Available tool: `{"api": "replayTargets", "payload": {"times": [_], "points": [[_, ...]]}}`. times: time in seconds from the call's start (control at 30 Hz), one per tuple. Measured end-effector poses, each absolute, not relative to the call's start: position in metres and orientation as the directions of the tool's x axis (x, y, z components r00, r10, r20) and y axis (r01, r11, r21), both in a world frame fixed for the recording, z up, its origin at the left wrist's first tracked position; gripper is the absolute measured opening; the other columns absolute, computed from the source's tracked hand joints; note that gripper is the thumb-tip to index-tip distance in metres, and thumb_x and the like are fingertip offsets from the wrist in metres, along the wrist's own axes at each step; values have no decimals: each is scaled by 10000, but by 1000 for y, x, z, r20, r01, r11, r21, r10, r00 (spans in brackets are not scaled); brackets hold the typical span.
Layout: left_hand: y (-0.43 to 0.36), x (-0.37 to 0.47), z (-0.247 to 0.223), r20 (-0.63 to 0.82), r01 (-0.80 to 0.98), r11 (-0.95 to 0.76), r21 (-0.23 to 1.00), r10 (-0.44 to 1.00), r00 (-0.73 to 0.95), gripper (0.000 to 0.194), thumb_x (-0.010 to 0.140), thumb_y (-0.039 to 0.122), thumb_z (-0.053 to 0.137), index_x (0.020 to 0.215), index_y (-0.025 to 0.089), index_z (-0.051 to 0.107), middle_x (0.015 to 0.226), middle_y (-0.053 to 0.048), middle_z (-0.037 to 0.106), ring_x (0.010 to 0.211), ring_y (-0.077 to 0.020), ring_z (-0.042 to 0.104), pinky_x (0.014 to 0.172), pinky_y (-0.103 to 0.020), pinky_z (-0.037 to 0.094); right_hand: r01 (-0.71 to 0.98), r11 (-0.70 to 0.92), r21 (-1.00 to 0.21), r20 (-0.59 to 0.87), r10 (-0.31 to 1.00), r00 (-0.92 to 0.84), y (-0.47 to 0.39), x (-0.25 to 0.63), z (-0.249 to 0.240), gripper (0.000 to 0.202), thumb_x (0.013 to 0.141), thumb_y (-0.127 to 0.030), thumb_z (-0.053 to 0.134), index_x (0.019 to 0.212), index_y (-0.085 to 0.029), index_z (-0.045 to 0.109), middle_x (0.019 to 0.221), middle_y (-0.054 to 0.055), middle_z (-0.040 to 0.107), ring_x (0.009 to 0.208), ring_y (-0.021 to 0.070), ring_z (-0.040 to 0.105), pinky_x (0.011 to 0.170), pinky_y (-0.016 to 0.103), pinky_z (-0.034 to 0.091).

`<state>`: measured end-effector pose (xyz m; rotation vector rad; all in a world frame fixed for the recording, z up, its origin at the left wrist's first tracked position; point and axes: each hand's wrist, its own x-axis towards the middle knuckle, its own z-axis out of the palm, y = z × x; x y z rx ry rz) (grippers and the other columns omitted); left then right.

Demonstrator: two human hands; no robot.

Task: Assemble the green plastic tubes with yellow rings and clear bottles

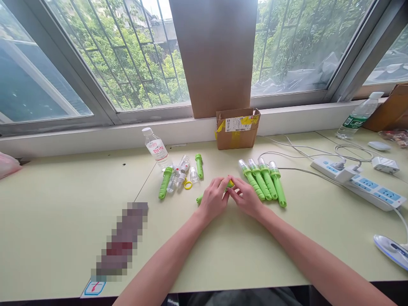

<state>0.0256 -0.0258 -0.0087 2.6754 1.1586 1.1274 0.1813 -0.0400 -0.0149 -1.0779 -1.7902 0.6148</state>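
Observation:
My left hand [213,198] is closed around a green plastic handle [199,199] lying sideways, its lower end poking out past the fingers. At its other end shows a yellow ring [230,183], pinched by the fingertips of my right hand [247,197]; my fingers cover most of that joint. Left of my hands are two loose green handles [199,166], several clear plastic caps [194,174] and yellow rings [188,185]. To the right, several green handles with clear caps fitted [264,180] lie side by side, close to my right hand.
A water bottle [157,148] stands behind the loose parts. Against the wall sits an open cardboard box [237,131]. A white power strip [360,182] with cables lies at the right, another bottle [359,117] behind it. A blurred dark object [123,242] lies front left.

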Motion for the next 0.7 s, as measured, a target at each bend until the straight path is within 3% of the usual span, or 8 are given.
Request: {"api": "replayTargets", "payload": {"times": [0.1, 0.2, 0.33, 0.43, 0.57, 0.7], "points": [[-27, 26, -7, 612, 596, -727, 341, 653, 446, 449, 852, 119, 489, 1284, 226, 438, 1098, -77, 596, 1028, -212, 547, 854, -360, 494, 429, 491, -758, 460, 869, -183, -40, 181, -17, 415, 917, -337, 442, 1317, -231, 462, 1118, 100, 593, 766, 178, 635, 633, 328, 565], [-30, 27, 1, 545, 538, -674, 506, 734, 406, 401, 846, 142, 508, 1238, 226, 494, 1079, -68, 618, 1003, -198, 569, 829, -340, 501, 431, 482, -763, 460, 873, -162, -40, 181, -17, 407, 921, -366, 438, 1302, -226, 480, 1072, 100, 604, 762, 183, 633, 636, 333, 572], [-34, 30, 16, 349, 371, -466, 803, 873, 341, 331, 851, 270, 548, 1178, 222, 557, 1034, -56, 639, 923, -172, 592, 681, -257, 521, 400, 474, -784, 455, 878, -149, -42, 181, -13, 379, 928, -404, 421, 1245, -227, 528, 1041, 97, 613, 813, 196, 634, 625, 310, 575], [-37, 33, 23, 129, 171, -202, 964, 923, 363, 400, 832, 393, 571, 1177, 193, 545, 949, -67, 629, 841, -178, 607, 520, -222, 508, 391, 461, -797, 442, 885, -144, -42, 182, -9, 361, 926, -426, 421, 1197, -228, 554, 1036, 89, 616, 801, 191, 638, 616, 300, 569], [-36, 33, 25, -36, 26, 28, 999, 926, 375, 477, 781, 437, 632, 1166, 172, 538, 919, -76, 614, 816, -185, 610, 515, -233, 514, 372, 423, -826, 404, 905, -132, -41, 182, -10, 331, 903, -454, 465, 1106, -213, 565, 992, 80, 622, 732, 180, 654, 565, 289, 555], [-33, 29, 22, -124, 48, 114, 992, 918, 377, 510, 756, 450, 658, 1163, 166, 539, 860, -62, 601, 761, -163, 588, 511, -232, 503, 362, 369, -856, 373, 926, -59, -40, 181, -14, 289, 862, -443, 540, 1027, -208, 514, 879, 52, 643, 692, 184, 660, 537, 290, 547]]}}
